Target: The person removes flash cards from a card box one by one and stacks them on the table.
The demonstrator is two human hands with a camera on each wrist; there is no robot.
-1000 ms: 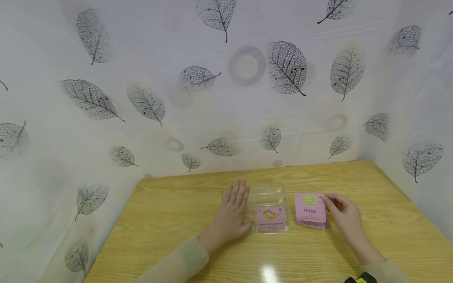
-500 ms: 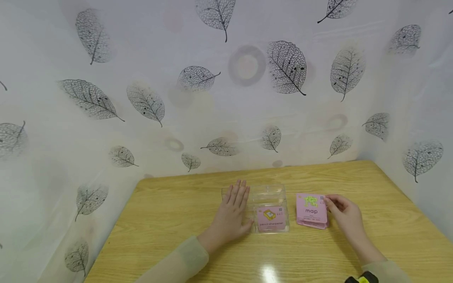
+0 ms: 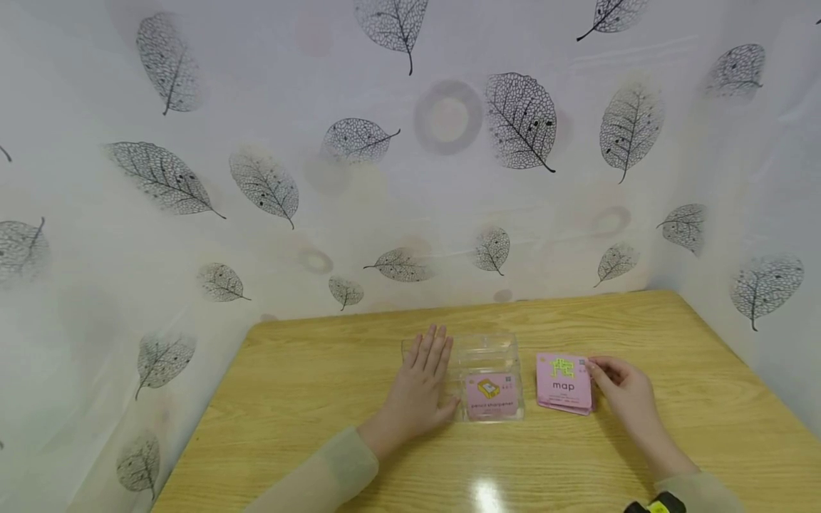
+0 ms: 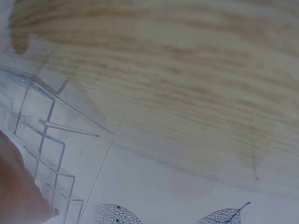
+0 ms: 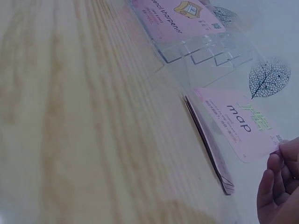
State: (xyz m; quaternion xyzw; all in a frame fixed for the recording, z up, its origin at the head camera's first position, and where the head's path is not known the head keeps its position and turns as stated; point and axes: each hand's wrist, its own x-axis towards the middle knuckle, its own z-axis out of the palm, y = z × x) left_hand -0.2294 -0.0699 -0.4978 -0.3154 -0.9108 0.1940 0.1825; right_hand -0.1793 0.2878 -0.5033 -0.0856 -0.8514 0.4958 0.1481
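In the head view my left hand [image 3: 420, 388] lies with straight fingers on the left part of a clear plastic stepped card stand [image 3: 487, 344]. A pink "pencil sharpener" card [image 3: 492, 397] stands in the front of that stand. To its right, my right hand [image 3: 623, 392] pinches the upper right corner of a pink flashcard [image 3: 564, 385] printed "map". The right wrist view shows this map card [image 5: 238, 122] tilted up, apart from a thin stack of cards [image 5: 210, 147] on the table. Part of my left hand [image 4: 21, 186] shows beside the clear steps in the left wrist view.
The wooden table [image 3: 308, 399] runs back to a pale cloth [image 3: 410, 192] with leaf prints, which also hangs along both sides. A black and yellow object [image 3: 657, 503] sits near my right sleeve at the bottom edge.
The map card and my right hand have shifted slightly, a little lower in the head view, so less of the stack shows beneath the card. My left hand has stayed in place.
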